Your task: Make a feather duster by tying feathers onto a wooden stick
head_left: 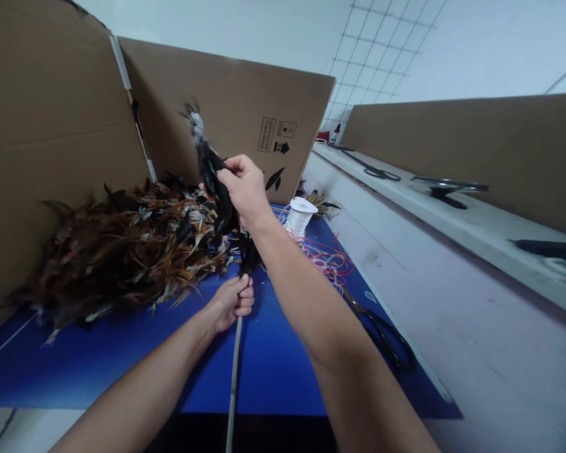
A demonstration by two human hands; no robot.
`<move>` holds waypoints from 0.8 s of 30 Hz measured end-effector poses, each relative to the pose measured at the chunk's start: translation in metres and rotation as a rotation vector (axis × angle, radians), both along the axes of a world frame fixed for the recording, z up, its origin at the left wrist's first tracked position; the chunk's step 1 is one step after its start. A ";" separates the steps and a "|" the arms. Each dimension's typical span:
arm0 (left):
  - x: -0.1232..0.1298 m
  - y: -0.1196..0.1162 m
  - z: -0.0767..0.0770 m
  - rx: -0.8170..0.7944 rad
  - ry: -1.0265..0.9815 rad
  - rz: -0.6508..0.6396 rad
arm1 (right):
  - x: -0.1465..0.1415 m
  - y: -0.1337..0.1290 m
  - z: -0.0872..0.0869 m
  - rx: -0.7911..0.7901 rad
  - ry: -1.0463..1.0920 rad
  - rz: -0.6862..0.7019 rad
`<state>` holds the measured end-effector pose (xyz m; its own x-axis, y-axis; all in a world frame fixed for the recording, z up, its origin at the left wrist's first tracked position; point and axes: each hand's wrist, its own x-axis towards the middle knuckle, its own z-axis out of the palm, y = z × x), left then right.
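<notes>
My left hand (233,302) is closed around a thin pale stick (233,384) that runs down toward me over the blue mat (122,352). Dark feathers (212,173) are bound along the stick's upper part and rise above my hands. My right hand (245,189) grips this feathered part higher up, fingers wrapped round the black plumes. Just left of both hands lies a big heap of brown and black feathers (122,245) on the mat.
Cardboard walls (51,126) stand at the left and back. A white spool (300,216) with red and pale string (327,255) sits right of my hands. Black scissors (384,333) lie at the mat's right edge. More scissors (375,170) rest on the white ledge.
</notes>
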<state>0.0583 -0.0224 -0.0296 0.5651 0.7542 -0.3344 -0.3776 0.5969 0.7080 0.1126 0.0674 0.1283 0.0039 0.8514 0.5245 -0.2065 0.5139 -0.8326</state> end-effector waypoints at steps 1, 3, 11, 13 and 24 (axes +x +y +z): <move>0.000 0.000 0.001 0.002 0.002 -0.001 | 0.008 -0.005 0.000 -0.028 0.024 0.027; 0.000 -0.001 0.002 0.004 0.005 -0.003 | 0.025 -0.015 -0.002 -0.078 0.024 0.021; -0.001 -0.002 0.008 0.015 -0.006 -0.021 | 0.096 -0.069 -0.034 -0.203 -0.069 -0.092; -0.001 -0.003 0.009 0.021 -0.008 -0.025 | 0.112 -0.084 -0.043 -0.172 -0.171 -0.201; -0.003 -0.014 0.014 0.098 0.051 -0.073 | 0.160 -0.127 -0.072 0.093 -1.002 -0.306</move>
